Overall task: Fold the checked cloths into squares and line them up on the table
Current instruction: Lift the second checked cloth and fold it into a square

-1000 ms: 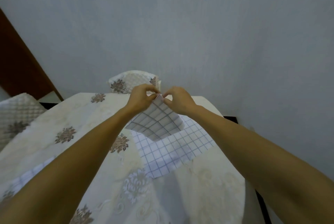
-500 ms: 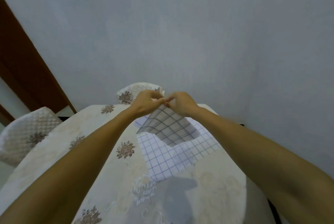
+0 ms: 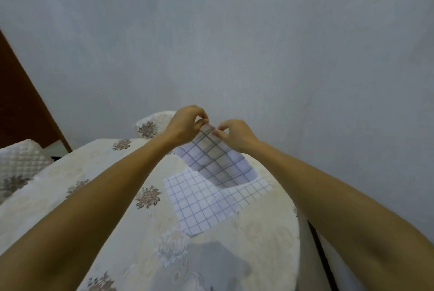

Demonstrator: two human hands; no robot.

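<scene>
1. Pinching the far corner of the cloth [image 3: 218, 163], the left hand [image 3: 185, 126] and right hand [image 3: 236, 136] are held close together, fingertips curled on the fabric.
2. That corner is held above the surface [image 3: 98, 173]; the cloth's near part is laid flat on it.
3. The surface is covered by a cream floral tablecloth [image 3: 258, 232].

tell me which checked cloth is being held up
The farther checked cloth: the left hand and right hand pinch its top corner and it hangs down. The nearer checked cloth lies flat on the table.
</scene>
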